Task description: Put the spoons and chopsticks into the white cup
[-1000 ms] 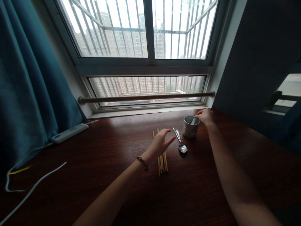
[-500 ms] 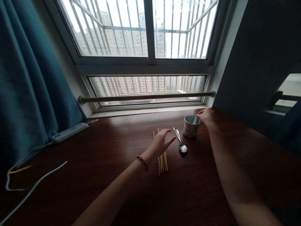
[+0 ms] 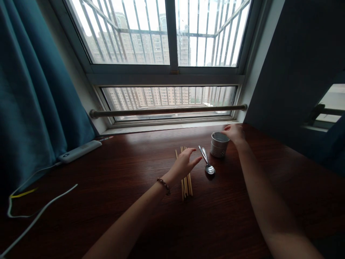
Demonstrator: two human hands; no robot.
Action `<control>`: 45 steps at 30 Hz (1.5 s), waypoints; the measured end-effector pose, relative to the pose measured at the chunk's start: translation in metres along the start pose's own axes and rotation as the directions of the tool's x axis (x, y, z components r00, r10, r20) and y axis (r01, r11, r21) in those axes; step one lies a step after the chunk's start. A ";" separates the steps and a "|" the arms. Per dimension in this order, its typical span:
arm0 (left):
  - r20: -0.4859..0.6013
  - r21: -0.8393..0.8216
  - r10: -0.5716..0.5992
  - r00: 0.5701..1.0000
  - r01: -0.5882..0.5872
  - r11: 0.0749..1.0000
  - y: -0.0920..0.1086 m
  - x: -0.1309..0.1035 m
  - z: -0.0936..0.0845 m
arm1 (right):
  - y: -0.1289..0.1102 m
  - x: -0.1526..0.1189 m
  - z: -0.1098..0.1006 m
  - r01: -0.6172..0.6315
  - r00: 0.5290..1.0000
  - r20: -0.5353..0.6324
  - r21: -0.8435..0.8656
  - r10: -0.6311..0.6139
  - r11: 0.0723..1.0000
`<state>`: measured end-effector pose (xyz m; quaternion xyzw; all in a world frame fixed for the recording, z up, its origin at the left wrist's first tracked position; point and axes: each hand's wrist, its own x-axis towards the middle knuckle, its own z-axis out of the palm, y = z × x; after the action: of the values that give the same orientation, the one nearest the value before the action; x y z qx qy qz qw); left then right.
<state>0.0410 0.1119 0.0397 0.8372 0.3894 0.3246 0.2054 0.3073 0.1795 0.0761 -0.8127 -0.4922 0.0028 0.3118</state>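
Note:
A grey cup (image 3: pixel 219 148) with small holes low in its side stands upright toward the back right. My right hand (image 3: pixel 235 133) is at the cup's right rim, fingertips slightly apart over its mouth, with nothing visible between them. Two metal spoons (image 3: pixel 210 169) lie partly crossed to the left of the cup. Several wooden chopsticks (image 3: pixel 185 187) lie side by side further left. Above them is my left hand (image 3: pixel 184 163), its thumb and fingers spread and holding nothing; it hides the middle of the chopsticks.
On the brown wooden table (image 3: pixel 121 172), a white power strip (image 3: pixel 81 150) lies at the back left, near a blue curtain (image 3: pixel 43 90). A white cable (image 3: pixel 40 212) runs across the left side. A metal rail (image 3: pixel 167 111) crosses the window behind the table.
The pale handle between my right fingers at the cup's mouth is no longer visible. My right fingers have shifted slightly left and parted. My left hand has stayed in place.

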 end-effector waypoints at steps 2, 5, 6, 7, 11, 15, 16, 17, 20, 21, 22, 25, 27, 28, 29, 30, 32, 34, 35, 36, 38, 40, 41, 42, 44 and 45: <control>0.004 -0.003 -0.004 1.000 0.004 1.000 0.000 0.000 0.000 | 0.000 0.000 0.000 0.015 1.000 -0.010 0.006 -0.015 1.000; 0.011 -0.006 -0.009 1.000 0.009 1.000 0.000 -0.001 -0.001 | -0.001 0.000 -0.001 0.057 0.998 -0.038 0.031 -0.056 0.998; 0.013 -0.008 -0.009 1.000 0.009 1.000 0.000 -0.001 -0.001 | -0.001 0.000 -0.002 0.072 0.996 -0.046 0.042 -0.070 0.996; 0.015 -0.010 -0.009 1.000 0.009 1.000 0.000 -0.001 -0.001 | -0.002 0.000 -0.003 0.086 0.995 -0.052 0.052 -0.084 0.995; 0.016 -0.011 -0.008 1.000 0.008 1.000 -0.001 -0.002 0.000 | -0.009 -0.004 -0.009 0.173 0.983 0.036 0.136 -0.179 0.975; 0.020 -0.008 -0.005 1.000 0.005 1.000 -0.002 -0.001 0.001 | -0.018 -0.010 -0.013 0.263 0.888 0.329 0.209 -0.321 0.942; 0.019 -0.008 -0.003 1.000 0.003 1.000 -0.002 -0.001 0.001 | -0.020 -0.012 -0.014 0.273 0.869 0.374 0.185 -0.324 0.944; 0.017 -0.009 -0.001 1.000 0.001 1.000 -0.002 -0.001 0.001 | -0.021 -0.013 -0.013 0.278 0.862 0.396 0.155 -0.317 0.948; 0.015 -0.011 0.001 1.000 0.000 1.000 -0.001 -0.002 0.001 | -0.022 -0.014 -0.012 0.264 0.880 0.382 0.103 -0.283 0.959; 0.016 -0.011 -0.001 1.000 0.001 1.000 -0.001 -0.002 0.001 | -0.022 -0.014 -0.011 0.263 0.883 0.376 0.101 -0.281 0.960; 0.017 -0.011 -0.002 1.000 0.002 1.000 -0.001 -0.002 0.001 | -0.022 -0.014 -0.010 0.264 0.882 0.376 0.103 -0.284 0.959; 0.018 -0.006 -0.001 1.000 0.001 1.000 -0.001 -0.002 0.002 | -0.023 -0.015 -0.008 0.274 0.870 0.395 0.110 -0.295 0.956; 0.018 -0.001 0.004 1.000 -0.004 1.000 -0.002 -0.001 0.002 | -0.024 -0.016 -0.005 0.274 0.879 0.376 0.105 -0.293 0.956; 0.018 0.001 0.005 1.000 -0.005 1.000 -0.002 -0.001 0.003 | -0.024 -0.016 -0.004 0.273 0.889 0.355 0.100 -0.290 0.957; 0.018 0.003 0.006 1.000 -0.007 1.000 -0.002 -0.001 0.003 | -0.024 -0.016 -0.003 0.271 0.900 0.329 0.094 -0.286 0.958; 0.017 0.004 0.006 1.000 -0.006 1.000 -0.002 -0.001 0.003 | -0.024 -0.015 -0.003 0.264 0.912 0.300 0.087 -0.278 0.960; 0.019 0.006 0.003 1.000 -0.004 1.000 -0.003 -0.001 0.003 | -0.022 -0.013 -0.002 0.227 0.944 0.230 0.077 -0.238 0.971; 0.026 0.008 -0.002 1.000 0.001 1.000 -0.003 -0.001 0.003 | -0.019 -0.009 -0.001 0.163 0.970 0.167 0.085 -0.175 0.983; 0.029 0.011 -0.004 1.000 0.003 1.000 -0.002 -0.001 0.003 | -0.017 -0.007 -0.001 0.129 0.980 0.142 0.091 -0.141 0.987; 0.031 0.013 -0.005 0.999 0.005 1.000 -0.002 -0.001 0.003 | -0.015 -0.004 -0.001 0.101 0.986 0.124 0.094 -0.112 0.991; 0.033 0.018 -0.007 0.999 0.006 1.000 -0.002 -0.001 0.003 | -0.011 -0.001 0.001 0.062 0.991 0.113 0.082 -0.071 0.995; 0.036 0.016 -0.005 0.999 0.004 1.000 -0.002 -0.001 0.003 | -0.008 0.002 0.003 0.037 0.994 0.100 0.059 -0.043 0.998; 0.036 0.012 -0.003 0.999 0.003 1.000 -0.002 -0.001 0.003 | -0.006 0.002 0.003 0.029 0.995 0.093 0.051 -0.034 0.998; 0.038 0.009 -0.002 0.999 0.002 1.000 -0.002 -0.002 0.002 | -0.005 0.002 0.004 0.021 0.996 0.082 0.043 -0.025 0.999; 0.040 0.003 -0.005 0.999 0.005 1.000 -0.002 -0.002 0.002 | -0.003 0.002 0.004 -0.005 0.999 0.047 0.025 0.003 1.000; 0.041 0.000 -0.006 0.999 0.006 1.000 -0.002 -0.002 0.002 | -0.003 0.001 0.004 -0.019 1.000 0.025 0.017 0.019 1.000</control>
<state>0.0403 0.1112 0.0366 0.8424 0.3878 0.3068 0.2143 0.3046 0.1835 0.0744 -0.8146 -0.4883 0.0201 0.3124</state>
